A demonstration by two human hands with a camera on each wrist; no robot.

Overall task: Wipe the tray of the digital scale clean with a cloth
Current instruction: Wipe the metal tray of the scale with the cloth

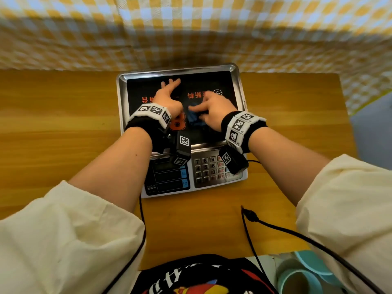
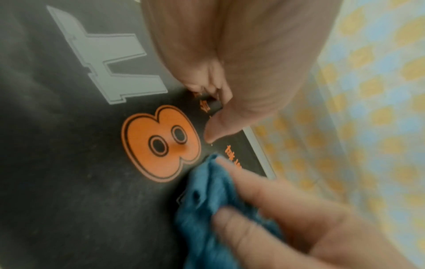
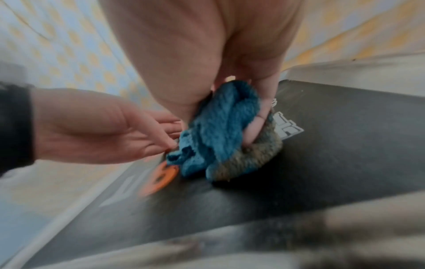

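Looking down from the head view, the digital scale (image 1: pixel 182 132) sits on a wooden table (image 1: pixel 63 115) with its steel-rimmed tray (image 1: pixel 122 102) facing a checked cloth backdrop (image 1: pixel 191 28); the tray's floor is covered by a black printed sheet (image 1: pixel 218 81). Both hands are over it: the left hand (image 1: pixel 167 97) reaches forward with fingers loosely spread and holding nothing, while the right hand (image 1: pixel 214 109) is bunched around a blue cloth (image 1: pixel 195 118) near the tray's middle. From the left wrist view, the cloth (image 2: pixel 207 209) lies beside a large orange figure eight (image 2: pixel 161 143), pinned by the right hand's fingers (image 2: pixel 241 191), and the left thumb just touches the sheet. From the right wrist view, the cloth (image 3: pixel 216 131) is wadded into the curled right fingers and its lower fold looks grey-brown, probably soiled. To wipe well, I would judge it best to refold to a clean blue face, press flat instead of in a wad, steady the tray edge with the free left hand (image 3: pixel 96 131), and work in overlapping passes toward the rim and corners.
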